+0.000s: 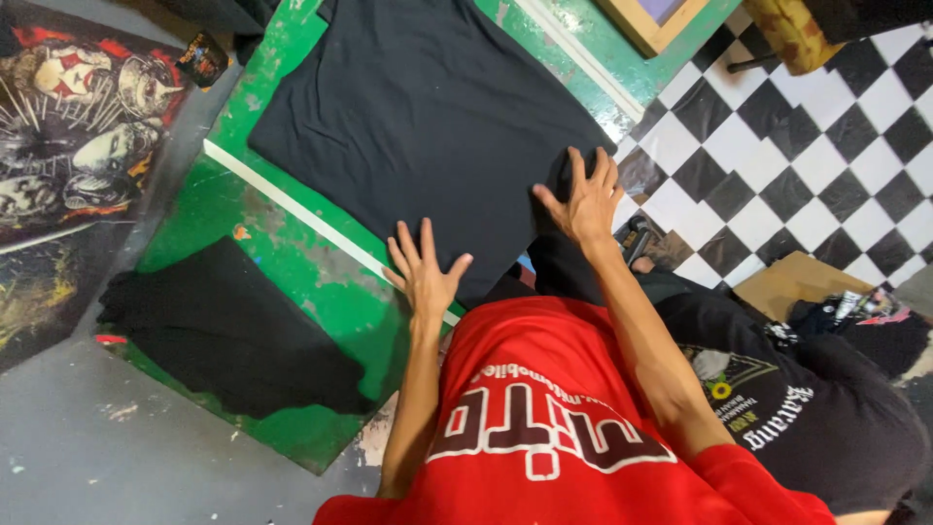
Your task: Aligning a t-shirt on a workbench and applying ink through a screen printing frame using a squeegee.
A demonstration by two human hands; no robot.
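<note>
A black garment (418, 117) lies spread flat on a green worktable (292, 262), its near edge hanging toward the person's body. Both hands rest palm-down on that near edge with fingers fanned wide, gripping nothing: the left hand (425, 277) presses the cloth close to the white strip (292, 209) that crosses the table, and the right hand (586, 202) presses the corner where the table ends above the checkered floor (777, 146).

The step in hand looks like smoothing the fabric flat against the board. The next move probably calls for both palms to slide outward from where they now press, keeping even pressure so the cloth does not bunch or drift off the strip.

Beyond the left hand, further along the table, a second dark cloth (228, 335) lies crumpled, well apart from the flat one. Past that, on the grey floor, sits a printed picture panel (68, 117). Beside the right forearm, low down, lies a pile of dark printed shirts (807, 408), and beyond the right hand's fingertips a wooden frame (651, 19) shows at the table's far end.
</note>
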